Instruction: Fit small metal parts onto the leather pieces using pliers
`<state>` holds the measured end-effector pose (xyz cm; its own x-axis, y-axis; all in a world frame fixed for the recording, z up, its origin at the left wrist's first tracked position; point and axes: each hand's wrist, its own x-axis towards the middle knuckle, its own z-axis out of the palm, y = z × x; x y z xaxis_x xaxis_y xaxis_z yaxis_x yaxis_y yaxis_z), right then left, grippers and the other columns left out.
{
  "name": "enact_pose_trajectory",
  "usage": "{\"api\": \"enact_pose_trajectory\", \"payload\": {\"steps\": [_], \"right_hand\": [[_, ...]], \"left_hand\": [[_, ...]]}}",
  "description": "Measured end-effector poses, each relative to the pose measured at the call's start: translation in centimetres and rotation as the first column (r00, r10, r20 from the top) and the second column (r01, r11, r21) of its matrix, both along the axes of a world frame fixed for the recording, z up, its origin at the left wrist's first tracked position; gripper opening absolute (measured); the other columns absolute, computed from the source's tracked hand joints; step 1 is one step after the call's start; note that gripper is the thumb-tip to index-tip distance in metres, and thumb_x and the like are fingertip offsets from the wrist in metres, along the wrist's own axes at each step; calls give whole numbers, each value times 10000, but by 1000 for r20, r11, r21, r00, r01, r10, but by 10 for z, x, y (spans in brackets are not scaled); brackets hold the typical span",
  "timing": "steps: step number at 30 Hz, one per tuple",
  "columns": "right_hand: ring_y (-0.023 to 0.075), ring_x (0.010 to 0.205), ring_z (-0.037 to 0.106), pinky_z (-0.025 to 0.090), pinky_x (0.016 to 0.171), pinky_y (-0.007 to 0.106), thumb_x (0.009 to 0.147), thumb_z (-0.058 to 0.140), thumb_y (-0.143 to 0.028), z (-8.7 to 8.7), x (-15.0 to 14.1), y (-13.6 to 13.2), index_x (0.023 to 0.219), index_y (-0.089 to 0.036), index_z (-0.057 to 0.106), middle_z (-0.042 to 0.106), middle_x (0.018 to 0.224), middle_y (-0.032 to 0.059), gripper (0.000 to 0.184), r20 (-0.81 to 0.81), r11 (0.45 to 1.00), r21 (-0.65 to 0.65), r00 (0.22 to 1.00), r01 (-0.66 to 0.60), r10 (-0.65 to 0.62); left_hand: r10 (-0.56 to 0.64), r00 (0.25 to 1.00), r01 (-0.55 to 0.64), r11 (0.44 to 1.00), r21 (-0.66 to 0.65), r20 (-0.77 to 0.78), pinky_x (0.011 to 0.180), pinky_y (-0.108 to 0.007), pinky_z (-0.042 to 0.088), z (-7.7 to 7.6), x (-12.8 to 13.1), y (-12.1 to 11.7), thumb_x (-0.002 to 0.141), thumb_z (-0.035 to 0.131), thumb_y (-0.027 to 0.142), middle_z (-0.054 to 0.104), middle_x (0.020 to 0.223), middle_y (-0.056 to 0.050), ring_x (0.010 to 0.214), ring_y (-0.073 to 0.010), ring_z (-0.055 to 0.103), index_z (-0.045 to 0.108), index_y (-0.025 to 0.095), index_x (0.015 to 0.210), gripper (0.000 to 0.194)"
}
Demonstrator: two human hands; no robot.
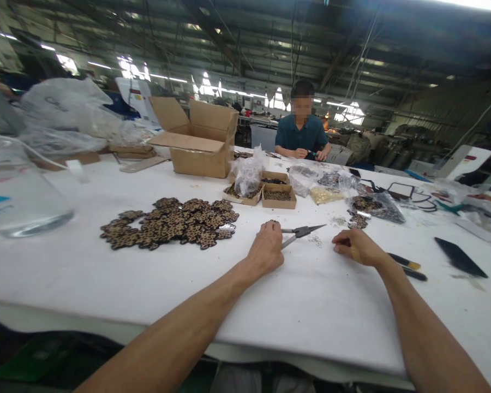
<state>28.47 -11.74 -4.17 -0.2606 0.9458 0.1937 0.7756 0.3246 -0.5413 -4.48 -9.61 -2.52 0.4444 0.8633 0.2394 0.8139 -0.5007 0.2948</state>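
Observation:
My left hand (267, 248) rests on the white table (106, 262), fingers curled round the handles of thin needle-nose pliers (303, 232) whose jaws point right. My right hand (354, 245) lies a short way to the right, fingers bent down onto the table; what they pinch, if anything, is too small to see. Small metal rings (316, 239) lie between the hands. A pile of leopard-print pieces (172, 222) is spread to the left of my left hand.
Another pair of pliers with yellow-black handles (407, 267) lies by my right wrist. A dark phone (460, 256) is at the right. Small cardboard trays (278, 196), plastic bags (249, 172) and an open carton (200, 139) stand behind. A large water bottle (16, 188) is at far left. A person sits opposite.

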Motion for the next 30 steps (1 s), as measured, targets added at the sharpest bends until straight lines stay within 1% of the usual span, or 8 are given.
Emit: {"api": "enact_pose_trajectory", "payload": {"steps": [6, 10, 14, 16, 18, 20, 24, 30], "right_hand": [[240, 698, 667, 526, 646, 339, 795, 718, -355, 0, -10, -1, 916, -189, 799, 774, 835, 78, 221, -39, 1000, 3, 999, -28, 28], [240, 700, 664, 522, 646, 339, 814, 707, -353, -8, -26, 1, 870, -208, 802, 769, 820, 71, 182, -43, 999, 11, 998, -35, 35], [242, 750, 674, 522, 702, 344, 872, 653, -332, -16, -40, 15, 881, -218, 798, 766, 861, 72, 185, -9, 990, 140, 1000, 20, -19], [249, 791, 683, 530, 744, 354, 881, 639, -319, -19, -32, 26, 954, -208, 797, 764, 919, 87, 206, 25, 969, 241, 997, 63, -71], [259, 838, 695, 537, 800, 371, 895, 588, -264, -22, -15, 36, 1044, -179, 779, 763, 997, 117, 257, 52, 927, 343, 982, 151, -179], [292, 935, 704, 534, 872, 400, 877, 558, -204, -26, 4, 42, 1075, -159, 770, 762, 1080, 144, 293, 103, 901, 381, 959, 208, -265], [326, 1054, 693, 512, 962, 425, 815, 546, -123, -35, 23, 45, 1117, -154, 758, 764, 1120, 151, 370, 225, 938, 320, 951, 133, -211], [328, 977, 708, 526, 898, 403, 781, 562, -127, -32, 16, 42, 1024, -187, 776, 787, 1018, 114, 329, 195, 951, 288, 966, 109, -170]], "left_hand": [[47, 997, -48, 999, 22, 65, 955, -394, 482, 0, 0, 1, 629, 597, 10, 526, 1195, -146, 1122, -280, 504, 491, 143, 1199, 595], [71, 994, -71, 997, 5, 88, 966, -400, 474, -1, 1, 1, 625, 605, 3, 521, 1202, -134, 1136, -277, 496, 483, 158, 1201, 609], [69, 994, -71, 997, 20, 85, 959, -395, 473, -3, 3, 1, 631, 603, -4, 520, 1202, -136, 1138, -275, 492, 474, 153, 1216, 619], [78, 994, -81, 996, 37, 77, 954, -389, 475, -3, 3, 2, 635, 599, -8, 521, 1197, -137, 1137, -275, 491, 469, 143, 1226, 624], [93, 993, -97, 994, 50, 74, 948, -383, 475, -3, 3, 3, 645, 596, -6, 523, 1187, -134, 1128, -270, 495, 476, 139, 1215, 601], [104, 991, -108, 992, 59, 79, 942, -378, 474, -4, 1, 4, 653, 598, -1, 526, 1174, -131, 1113, -266, 500, 489, 140, 1195, 571], [111, 990, -118, 990, 79, 92, 923, -378, 476, -4, -1, 7, 654, 595, -7, 533, 1150, -130, 1082, -262, 507, 503, 137, 1170, 544], [136, 988, -141, 987, 72, 72, 893, -368, 478, -6, -3, 7, 646, 606, -6, 534, 1149, -126, 1066, -258, 509, 504, 137, 1149, 533]]}}
